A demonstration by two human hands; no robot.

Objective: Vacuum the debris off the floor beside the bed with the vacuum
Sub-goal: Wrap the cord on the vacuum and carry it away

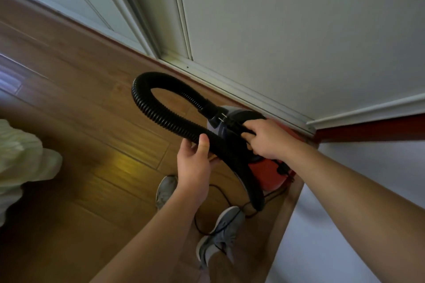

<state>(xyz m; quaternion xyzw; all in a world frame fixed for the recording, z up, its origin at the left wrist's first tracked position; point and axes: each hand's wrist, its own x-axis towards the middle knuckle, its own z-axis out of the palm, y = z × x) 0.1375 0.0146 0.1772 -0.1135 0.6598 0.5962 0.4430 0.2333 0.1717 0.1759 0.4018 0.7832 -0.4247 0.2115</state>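
place: home bedroom | evidence: wood-plank floor, white sliding closet doors, pale bedding at left

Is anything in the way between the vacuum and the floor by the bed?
Only the black power cord: it lies looped on the wood floor by the person's feet and crosses one gray shoe. Nothing else visible lies between the vacuum and the pale bedding at left.

Gripping the black handle atop the red vacuum with the right hand, at two o'clock of centre. Holding the ribbed hose in the left hand, thumb on top. Standing in grey shoes on the wooden floor at six o'clock, touching a black cord. Facing white doors at twelve.
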